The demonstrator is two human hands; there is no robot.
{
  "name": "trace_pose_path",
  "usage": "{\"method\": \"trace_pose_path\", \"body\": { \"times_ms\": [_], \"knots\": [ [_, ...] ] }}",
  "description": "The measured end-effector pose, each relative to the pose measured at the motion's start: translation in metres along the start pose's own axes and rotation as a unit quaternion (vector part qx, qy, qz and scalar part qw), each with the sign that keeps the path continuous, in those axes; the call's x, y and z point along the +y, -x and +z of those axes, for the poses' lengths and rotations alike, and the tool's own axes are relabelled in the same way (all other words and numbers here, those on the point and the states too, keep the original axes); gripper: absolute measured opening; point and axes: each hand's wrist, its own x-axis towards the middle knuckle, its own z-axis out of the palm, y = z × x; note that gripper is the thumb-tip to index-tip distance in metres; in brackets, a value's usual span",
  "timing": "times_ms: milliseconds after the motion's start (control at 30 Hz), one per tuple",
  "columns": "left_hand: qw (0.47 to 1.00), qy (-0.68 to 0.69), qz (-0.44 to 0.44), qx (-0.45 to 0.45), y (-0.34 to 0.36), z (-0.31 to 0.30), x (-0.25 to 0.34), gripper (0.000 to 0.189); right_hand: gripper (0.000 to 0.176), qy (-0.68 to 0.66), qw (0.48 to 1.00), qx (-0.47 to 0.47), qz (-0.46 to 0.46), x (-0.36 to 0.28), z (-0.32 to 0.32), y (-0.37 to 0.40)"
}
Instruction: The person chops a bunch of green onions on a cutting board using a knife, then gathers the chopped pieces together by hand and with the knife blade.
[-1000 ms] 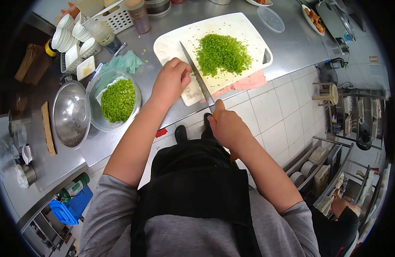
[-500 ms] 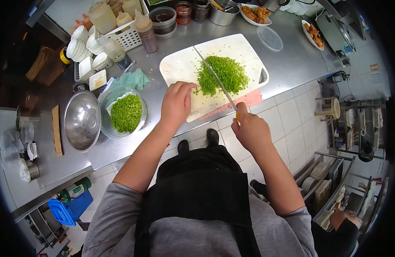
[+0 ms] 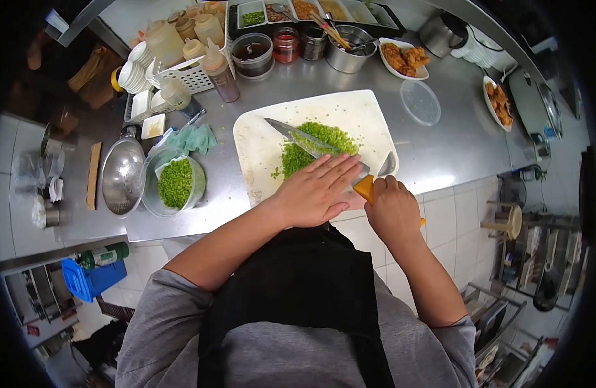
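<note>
My right hand [image 3: 393, 205] is wrapped round the yellow handle of a large kitchen knife [image 3: 290, 132]. The blade is turned partly flat over a heap of chopped green onions [image 3: 330, 134], with green bits stuck on it. My left hand [image 3: 317, 191] lies stretched out, fingers together and straight, over the lower blade near the handle. Beneath is a white cutting board [image 3: 259, 136] with a cut-out grip at its right corner. A clear tub [image 3: 201, 184] at the left holds more chopped green onions [image 3: 175, 183].
Beside the tub stand a steel colander [image 3: 122, 178] and a teal cloth [image 3: 193, 138]. Sauce bottles [image 3: 219, 72], lidded jars and a steel pot [image 3: 344, 58] line the back. Fried food fills a white dish [image 3: 404, 59]; a clear lid [image 3: 421, 102] lies right of the board.
The knife has gone from edge-down across the heap to lying flatter. My left hand has moved right, from the board's left side onto the blade. The camera view has shifted.
</note>
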Motion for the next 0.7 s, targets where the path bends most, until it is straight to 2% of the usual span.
{"method": "trace_pose_path", "body": {
  "times_ms": [133,200,400,567,667,700],
  "knots": [
    [0.995,-0.054,-0.082,-0.026,-0.010,0.006,-0.013,0.073,0.013,0.002,0.999,-0.014,-0.045,0.035,0.002,-0.012],
    [0.991,-0.068,-0.108,-0.029,-0.012,0.009,-0.017,0.074,0.021,-0.007,0.997,-0.046,-0.056,0.049,0.003,-0.016],
    [0.977,-0.107,-0.185,-0.020,-0.012,0.014,-0.025,0.076,0.038,-0.033,0.992,-0.064,-0.103,0.084,-0.007,-0.024],
    [0.961,-0.142,-0.237,-0.028,-0.005,0.006,-0.032,0.075,0.034,-0.051,0.986,-0.082,-0.134,0.116,-0.023,-0.022],
    [0.939,-0.194,-0.283,-0.030,0.000,-0.007,-0.035,0.066,0.029,-0.090,0.981,-0.116,-0.124,0.140,-0.036,-0.020],
    [0.925,-0.207,-0.319,0.013,0.002,-0.010,-0.034,0.058,0.028,-0.177,0.964,-0.171,-0.104,0.147,-0.042,-0.022]
  ]
}}
